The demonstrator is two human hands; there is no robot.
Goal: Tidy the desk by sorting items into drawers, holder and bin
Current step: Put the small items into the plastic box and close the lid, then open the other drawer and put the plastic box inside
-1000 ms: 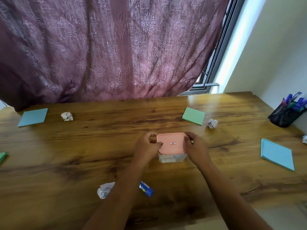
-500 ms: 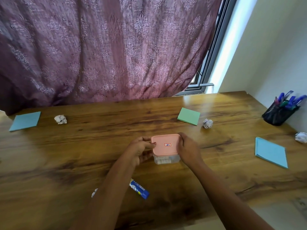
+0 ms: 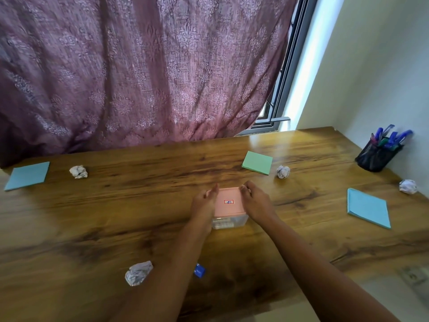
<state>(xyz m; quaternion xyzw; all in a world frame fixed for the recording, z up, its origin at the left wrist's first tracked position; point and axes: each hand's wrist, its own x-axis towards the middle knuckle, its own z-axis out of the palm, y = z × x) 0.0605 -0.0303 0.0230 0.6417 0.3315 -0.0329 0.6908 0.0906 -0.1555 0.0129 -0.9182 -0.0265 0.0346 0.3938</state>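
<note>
box: pink-lidded box (image 3: 229, 203), mid desk (image 3: 116, 217)
left hand (image 3: 203, 205): grip loose on box's left side
right hand (image 3: 254, 203): grip curled on right edge
tip: press lid corners evenly, steady base
counts: paper balls 4, note pads 4, pen holder (image 3: 377, 156) 1

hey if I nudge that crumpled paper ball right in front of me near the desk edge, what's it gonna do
The crumpled white paper ball is probably very light, so a slight nudge should move it. Its lumpy, creased shape suggests it would tumble unevenly and stop soon, not roll far. It sits near the front edge of the wooden desk, so a push toward you could drop it off.
</note>
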